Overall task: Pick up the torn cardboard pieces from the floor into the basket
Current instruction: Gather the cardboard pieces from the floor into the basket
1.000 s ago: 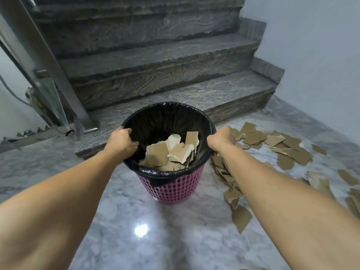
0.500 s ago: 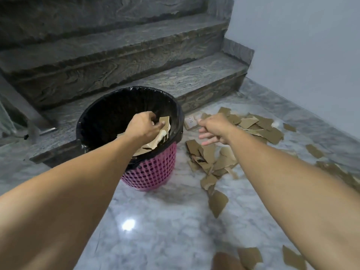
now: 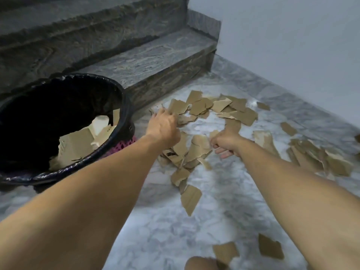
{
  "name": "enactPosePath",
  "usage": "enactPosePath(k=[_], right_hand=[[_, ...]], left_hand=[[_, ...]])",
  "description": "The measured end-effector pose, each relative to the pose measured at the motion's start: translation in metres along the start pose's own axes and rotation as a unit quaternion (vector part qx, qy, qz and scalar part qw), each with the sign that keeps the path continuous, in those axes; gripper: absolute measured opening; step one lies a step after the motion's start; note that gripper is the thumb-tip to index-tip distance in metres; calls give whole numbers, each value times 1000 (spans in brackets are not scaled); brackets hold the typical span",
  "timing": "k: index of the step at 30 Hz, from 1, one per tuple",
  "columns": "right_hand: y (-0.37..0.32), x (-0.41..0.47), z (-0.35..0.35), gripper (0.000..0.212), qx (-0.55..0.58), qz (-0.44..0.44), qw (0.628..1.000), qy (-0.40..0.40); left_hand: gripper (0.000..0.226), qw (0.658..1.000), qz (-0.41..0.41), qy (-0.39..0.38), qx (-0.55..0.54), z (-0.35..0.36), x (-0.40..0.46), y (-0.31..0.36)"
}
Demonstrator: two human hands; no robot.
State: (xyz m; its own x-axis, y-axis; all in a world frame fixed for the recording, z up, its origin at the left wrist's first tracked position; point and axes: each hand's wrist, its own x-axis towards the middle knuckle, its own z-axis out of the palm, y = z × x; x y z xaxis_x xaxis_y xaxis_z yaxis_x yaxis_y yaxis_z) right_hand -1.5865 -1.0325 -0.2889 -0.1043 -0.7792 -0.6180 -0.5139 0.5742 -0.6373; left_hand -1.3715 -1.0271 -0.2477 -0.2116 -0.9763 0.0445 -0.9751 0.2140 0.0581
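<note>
A pink basket [image 3: 125,143] with a black bag liner [image 3: 58,82] stands on the floor at the left and holds several cardboard pieces [image 3: 78,141]. Many torn brown cardboard pieces [image 3: 196,151] lie scattered on the marble floor to its right. My left hand [image 3: 162,126] reaches past the basket's rim, fingers spread down onto pieces at the near edge of the pile. Lower and to the right, my right hand [image 3: 227,143] has its fingers curled around a cardboard piece [image 3: 232,123] in the pile's middle.
Dark stone stairs [image 3: 155,61] rise behind the basket and the pile. A pale wall [image 3: 292,45] runs along the right. More pieces lie far right [image 3: 319,158] and close to me [image 3: 226,252]. My knee [image 3: 202,264] shows at the bottom edge.
Both hands let go of the basket rim. My left hand passed over the basket, then swung right to the pile. My right hand dropped onto the pile and curled. The view shifted right.
</note>
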Motion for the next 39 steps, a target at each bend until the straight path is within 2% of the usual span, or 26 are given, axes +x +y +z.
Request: enactPosePath(k=[3,6,7,9,12,14,15,17,20,22,25,28,30,32,36,39], right_hand=[[25,23,0,22,-10,25,1000,-2],[42,44,9,23,-6,68,998,-14],[46,53,15,23,3,85,996,-19],[51,68,28,29,18,109,994,-8],[51,91,51,53,-38,94,993,58],[51,105,65,88,-188,17,979,74],[50,111,70,104,-260,-34,963,61],[48,120,74,121,-355,-109,928,-7],[50,136,75,121,-447,-131,883,-50],[52,139,75,112,-486,-151,860,-32],[61,140,72,84,-499,-217,839,-7],[68,140,62,61,-465,-251,849,8],[71,139,53,55,-456,-259,851,19],[76,137,42,53,-441,-261,858,37],[83,134,15,60,-404,-266,869,104],[90,133,-6,65,-381,-259,873,158]], left_hand=[[40,978,-129,-134,-94,48,13,5],[18,938,-214,-201,-187,96,23,-2],[23,922,-247,-208,-215,112,28,-3],[46,892,-335,-209,-220,136,37,-6],[63,858,-439,-186,-190,165,52,-13],[76,844,-467,-197,-177,178,59,-19],[89,836,-476,-210,-178,183,61,-21],[114,819,-486,-228,-201,188,64,-24],[132,789,-507,-234,-255,193,74,-23],[133,778,-521,-244,-252,192,77,-16],[113,799,-530,-212,-191,197,79,-6],[107,798,-534,-151,-236,201,83,-2],[105,786,-521,-116,-312,204,84,-2],[95,793,-471,-96,-374,206,84,-3],[75,818,-370,-117,-425,203,78,-3],[69,815,-325,-166,-450,196,77,2]])
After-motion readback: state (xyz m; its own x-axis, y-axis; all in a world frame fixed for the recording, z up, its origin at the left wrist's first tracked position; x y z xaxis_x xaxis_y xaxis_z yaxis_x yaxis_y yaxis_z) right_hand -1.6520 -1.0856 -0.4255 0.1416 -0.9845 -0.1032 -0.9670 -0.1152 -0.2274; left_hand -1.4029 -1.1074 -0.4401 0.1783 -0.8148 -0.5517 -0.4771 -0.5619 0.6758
